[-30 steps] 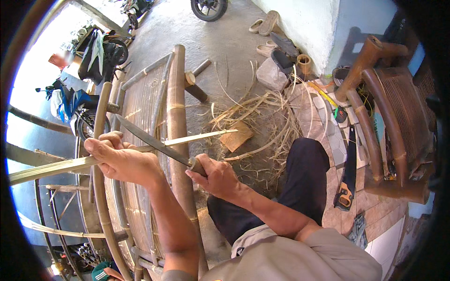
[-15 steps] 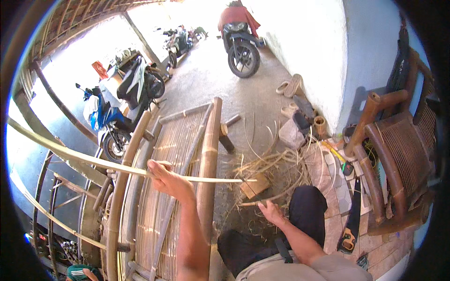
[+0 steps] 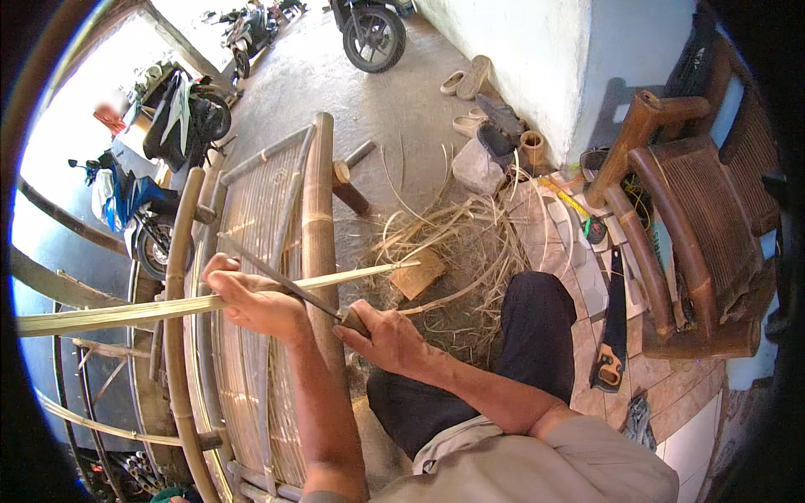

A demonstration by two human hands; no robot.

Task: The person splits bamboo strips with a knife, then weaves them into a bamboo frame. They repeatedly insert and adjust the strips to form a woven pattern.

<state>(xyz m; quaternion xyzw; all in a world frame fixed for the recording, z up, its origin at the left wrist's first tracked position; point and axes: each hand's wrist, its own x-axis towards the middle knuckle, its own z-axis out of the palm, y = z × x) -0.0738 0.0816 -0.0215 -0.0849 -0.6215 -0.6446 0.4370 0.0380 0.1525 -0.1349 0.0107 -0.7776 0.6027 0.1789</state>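
My left hand point(image 3: 256, 302) is closed around a long pale bamboo strip point(image 3: 126, 314), which runs from the left edge of the view to a thin end over the ground. Gripped in my right hand point(image 3: 390, 339) is a knife point(image 3: 281, 274) with a wooden handle. Its narrow blade slants up and left across the strip, close to my left palm and wrist. Whether the blade touches the strip, I cannot tell. Beneath the strip's far end lies a small wooden block point(image 3: 419, 275), with curled bamboo shavings point(image 3: 478, 222) heaped around it.
A bamboo bench point(image 3: 317, 218) stands under my left arm. At the right are a handsaw point(image 3: 613, 323), a tape measure point(image 3: 594, 229) and a brown bamboo chair point(image 3: 696, 226). Sandals point(image 3: 478, 77) lie along the wall; motorbikes point(image 3: 138, 205) stand farther off.
My right hand has come up and left from beside the wooden block, bringing the knife across the strip near my left hand. The view has tipped downward and shifted right.
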